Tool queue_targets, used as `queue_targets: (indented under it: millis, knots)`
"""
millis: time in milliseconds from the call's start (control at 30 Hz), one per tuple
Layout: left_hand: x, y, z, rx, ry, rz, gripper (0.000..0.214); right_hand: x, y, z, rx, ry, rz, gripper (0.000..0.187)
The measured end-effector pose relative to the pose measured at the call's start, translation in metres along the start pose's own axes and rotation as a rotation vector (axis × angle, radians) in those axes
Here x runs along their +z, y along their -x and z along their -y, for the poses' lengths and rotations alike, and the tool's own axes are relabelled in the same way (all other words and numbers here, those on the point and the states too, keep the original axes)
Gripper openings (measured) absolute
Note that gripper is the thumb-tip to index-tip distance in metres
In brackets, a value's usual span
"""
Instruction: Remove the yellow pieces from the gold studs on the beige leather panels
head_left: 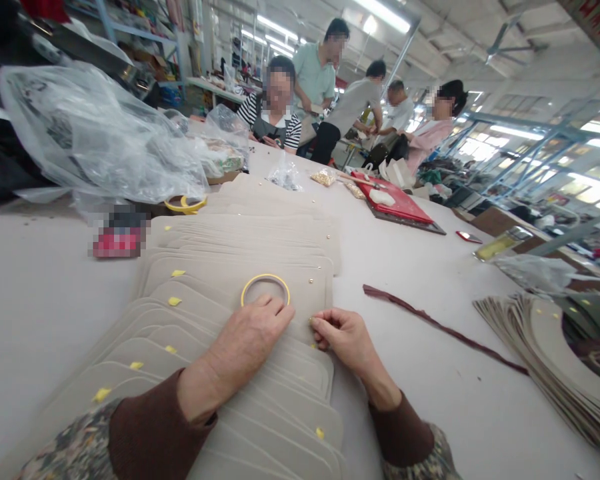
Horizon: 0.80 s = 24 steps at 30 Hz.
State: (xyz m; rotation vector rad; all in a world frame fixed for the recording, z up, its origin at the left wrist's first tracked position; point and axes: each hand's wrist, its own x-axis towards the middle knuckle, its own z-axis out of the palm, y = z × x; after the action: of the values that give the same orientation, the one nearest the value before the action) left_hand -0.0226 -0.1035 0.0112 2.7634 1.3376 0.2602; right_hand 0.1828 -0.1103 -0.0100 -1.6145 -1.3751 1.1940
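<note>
My left hand (253, 340) is closed on the near edge of a roll of yellow tape (265, 276), which rests over the overlapping beige panels (220, 293). Just right of it, my right hand (343, 333) pinches thumb and forefinger together at the panels' right edge. A tiny yellowish bit shows at those fingertips, too small to name. Small yellow tape pieces (175, 301) dot the left side of the panels. Along the right side sit small metal studs (311, 281), above my right hand in view.
Left of the panels lie a second yellow tape roll (186, 204) and clear plastic bags (100, 133). At right are a dark cloth strip (430, 319), a fanned panel stack (540, 333), a bottle (503, 244) and a red sheet (395, 198). Several people work beyond the table.
</note>
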Motion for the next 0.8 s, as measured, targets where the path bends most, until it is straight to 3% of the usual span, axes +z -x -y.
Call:
queue_targets:
  millis: [267,533,633,800]
  knots:
    - [0.001,0.001,-0.001,0.008,0.029,0.015,0.011,0.010,0.001,0.003,-0.313,0.450,-0.128,0.015]
    - [0.005,0.000,0.002,0.012,0.020,-0.010,0.010,0.001,0.008,-0.004,-0.260,0.429,-0.207,0.014]
    - [0.006,0.000,0.003,0.027,0.012,-0.015,0.011,-0.001,0.014,-0.010,-0.356,0.455,-0.173,0.011]
    - [0.008,0.001,0.004,0.041,0.007,-0.032,0.010,0.008,0.010,-0.011,-0.471,0.570,-0.220,0.018]
